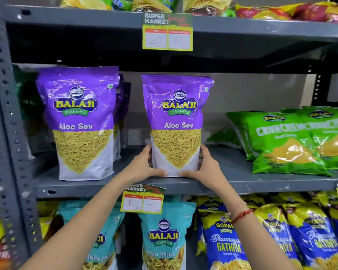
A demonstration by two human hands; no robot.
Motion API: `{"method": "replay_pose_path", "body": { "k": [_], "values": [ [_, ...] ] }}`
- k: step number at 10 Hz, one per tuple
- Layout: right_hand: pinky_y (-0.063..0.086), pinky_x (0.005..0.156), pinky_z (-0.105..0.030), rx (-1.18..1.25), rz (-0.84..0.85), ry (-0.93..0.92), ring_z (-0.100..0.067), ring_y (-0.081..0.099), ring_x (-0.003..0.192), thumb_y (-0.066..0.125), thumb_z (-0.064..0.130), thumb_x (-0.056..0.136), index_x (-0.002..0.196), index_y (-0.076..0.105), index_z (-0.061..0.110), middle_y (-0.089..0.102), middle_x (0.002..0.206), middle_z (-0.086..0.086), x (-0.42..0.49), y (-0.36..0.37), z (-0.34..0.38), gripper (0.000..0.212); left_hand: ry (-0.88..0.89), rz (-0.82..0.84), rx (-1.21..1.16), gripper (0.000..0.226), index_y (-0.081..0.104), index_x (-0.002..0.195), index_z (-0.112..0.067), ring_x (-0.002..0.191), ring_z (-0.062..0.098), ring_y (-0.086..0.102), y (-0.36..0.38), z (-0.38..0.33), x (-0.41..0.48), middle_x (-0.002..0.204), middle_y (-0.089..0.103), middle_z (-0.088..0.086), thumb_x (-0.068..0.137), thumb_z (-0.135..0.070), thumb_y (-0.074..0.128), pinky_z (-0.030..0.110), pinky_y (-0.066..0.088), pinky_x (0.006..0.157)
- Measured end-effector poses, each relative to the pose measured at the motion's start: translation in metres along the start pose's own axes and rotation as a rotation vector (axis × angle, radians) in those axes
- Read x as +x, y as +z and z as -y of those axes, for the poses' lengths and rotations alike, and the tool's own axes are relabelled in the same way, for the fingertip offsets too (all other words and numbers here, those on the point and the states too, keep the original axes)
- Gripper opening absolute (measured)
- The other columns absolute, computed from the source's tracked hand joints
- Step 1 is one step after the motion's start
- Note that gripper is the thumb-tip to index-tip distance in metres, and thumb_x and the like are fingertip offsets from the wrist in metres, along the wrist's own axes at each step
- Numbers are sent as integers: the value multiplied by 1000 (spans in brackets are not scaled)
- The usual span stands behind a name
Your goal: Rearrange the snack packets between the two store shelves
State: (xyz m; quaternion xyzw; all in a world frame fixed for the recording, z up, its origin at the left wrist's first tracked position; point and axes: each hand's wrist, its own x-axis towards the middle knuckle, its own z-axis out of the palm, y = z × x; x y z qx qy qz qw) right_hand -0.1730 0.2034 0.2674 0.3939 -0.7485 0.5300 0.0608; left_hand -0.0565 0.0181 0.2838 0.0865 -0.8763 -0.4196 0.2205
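Left hand (pixel 144 164) and right hand (pixel 205 168) gripping upright purple Aloo Sev packet (pixel 177 123), on middle shelf (pixel 232 185)

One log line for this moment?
both hands: left hand, right hand grip Aloo Sev packet | upright, middle shelf

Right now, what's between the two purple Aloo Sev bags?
In the head view, mostly bare grey shelf separates the held Aloo Sev bag from the left Aloo Sev bag; only the left hand intrudes.

Middle shelf (pixel 232 184): held Aloo Sev packet (pixel 176 123) upright at the front edge, centre, left hand (pixel 144 164) and right hand (pixel 205 168) on its lower sides; second Aloo Sev packet (pixel 80 121) left; Crunchem packets (pixel 281 141) right; Gathiya packets (pixel 226 240) on the shelf below.
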Motion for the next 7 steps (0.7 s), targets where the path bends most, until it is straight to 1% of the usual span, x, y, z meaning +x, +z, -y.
{"method": "replay_pose_path", "body": {
  "k": [1, 2, 3, 4, 5, 6, 7],
  "values": [
    [50, 95, -42, -63, 65, 45, -26, 61, 107, 91, 28, 56, 145, 24, 20, 61, 115, -5, 2, -8, -6, 111, -12, 50, -9, 105, 35, 131, -29, 115, 14, 58, -2, 3, 0, 131, 57, -3, 41, -43, 87, 42, 46, 102],
    [50, 96, -41, -61, 78, 81, -25, 62, 103, 90, 27, 57, 143, 29, 21, 61, 109, -5, 1, -13, -8, 105, -9, 52, -36, 105, 38, 130, -28, 114, 14, 59, -2, 7, 0, 130, 58, -3, 40, -43, 88, 42, 47, 101],
    [50, 96, -37, -38, 77, 90, -22, 62, 103, 90, 23, 58, 142, 31, 19, 62, 113, -6, -2, -15, -9, 103, -2, 61, -74, 103, 40, 129, -28, 113, 14, 60, -1, 9, 1, 128, 60, -3, 39, -40, 90, 41, 48, 100],
    [49, 98, -37, -38, 86, 104, -22, 63, 104, 89, 25, 58, 144, 28, 20, 63, 120, -10, -1, -16, -7, 105, -23, 65, -89, 107, 40, 128, -30, 111, 14, 61, -2, 11, 3, 125, 61, -4, 35, -41, 92, 40, 49, 99],
    [49, 99, -40, -55, 96, 110, -24, 62, 107, 89, 27, 58, 144, 27, 20, 62, 123, -12, -2, -17, -5, 106, -32, 72, -79, 112, 38, 131, -30, 112, 14, 61, -2, 11, 3, 127, 60, -4, 34, -44, 92, 41, 48, 100],
    [49, 99, -40, -73, 111, 107, -24, 61, 108, 88, 29, 60, 145, 26, 19, 60, 126, -11, -2, -17, -5, 106, -47, 75, -74, 112, 37, 132, -29, 113, 14, 59, -3, 12, 4, 129, 59, -4, 35, -43, 91, 40, 47, 101],
    [47, 99, -37, -75, 15, 42, -18, 56, 112, 87, 30, 61, 144, 29, 19, 56, 125, -2, -10, -19, -1, 101, -13, 50, -37, 112, 34, 136, -28, 118, 11, 55, -2, 1, -2, 135, 54, -8, 40, -51, 87, 40, 43, 105]
  ]
}}
